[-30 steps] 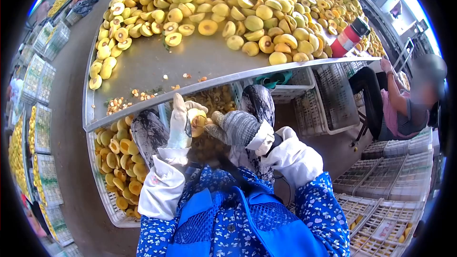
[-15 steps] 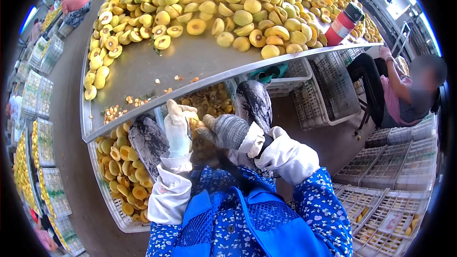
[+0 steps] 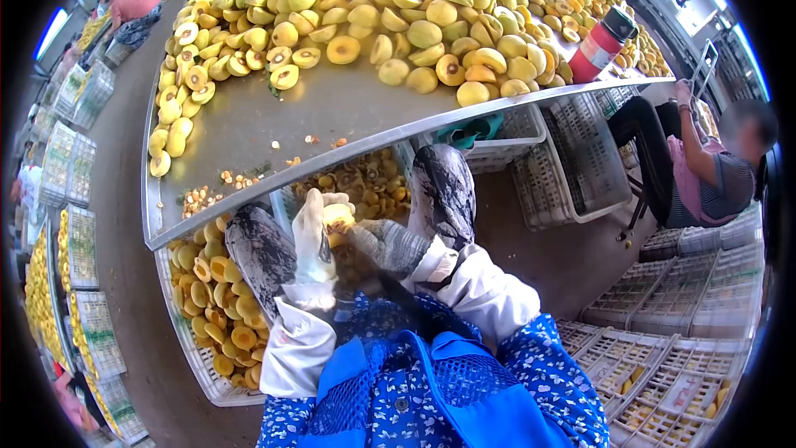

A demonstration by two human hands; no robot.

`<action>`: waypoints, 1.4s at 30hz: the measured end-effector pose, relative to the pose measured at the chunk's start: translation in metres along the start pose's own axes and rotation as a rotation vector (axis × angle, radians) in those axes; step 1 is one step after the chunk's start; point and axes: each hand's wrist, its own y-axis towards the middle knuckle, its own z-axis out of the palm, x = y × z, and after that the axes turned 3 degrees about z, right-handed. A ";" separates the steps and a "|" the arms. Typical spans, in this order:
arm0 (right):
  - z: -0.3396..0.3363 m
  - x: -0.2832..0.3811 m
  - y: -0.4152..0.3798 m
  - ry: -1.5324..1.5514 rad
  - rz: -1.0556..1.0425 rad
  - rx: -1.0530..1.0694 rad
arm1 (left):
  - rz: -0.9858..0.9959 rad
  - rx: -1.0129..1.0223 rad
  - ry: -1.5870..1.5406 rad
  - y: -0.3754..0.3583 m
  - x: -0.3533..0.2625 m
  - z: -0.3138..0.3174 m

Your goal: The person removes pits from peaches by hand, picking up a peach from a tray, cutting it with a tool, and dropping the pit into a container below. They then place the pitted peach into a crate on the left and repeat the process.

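Note:
My left hand [image 3: 313, 236], in a pale glove, grips a yellow peach half [image 3: 337, 217] over the gap between my knees. Its thumb points up and its fingers curl around the fruit. My right hand [image 3: 388, 245], in a grey knitted glove, is closed right beside the fruit, fingertips against its lower edge. Whatever my right hand may hold is hidden by the fingers and blur. Below both hands, a crate with small, dark yellow fruit pieces [image 3: 369, 181] stands under the table edge.
Many peach halves [image 3: 423, 33] are heaped on the metal table [image 3: 348, 108]. A red bottle [image 3: 599, 48] stands near its right edge. Small pit pieces [image 3: 199, 197] lie at the front left. A full crate [image 3: 220, 307] is by my left leg. Stacked crates [image 3: 663, 373] and a seated person [image 3: 705, 158] are at right.
Both hands have dropped slightly, and my right wrist has turned, its forearm shifting left. The peach half stays in my left hand. The seated person's arm has moved a little.

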 end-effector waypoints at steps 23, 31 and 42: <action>0.003 -0.004 -0.025 0.035 0.195 0.216 | -0.274 0.030 -0.665 0.006 -0.007 -0.018; 0.009 0.014 -0.017 -0.269 -0.242 -0.042 | -0.074 0.150 -0.578 0.007 0.008 -0.035; 0.025 0.016 -0.006 -0.347 -0.266 0.107 | -0.057 0.034 -0.520 -0.021 -0.003 -0.021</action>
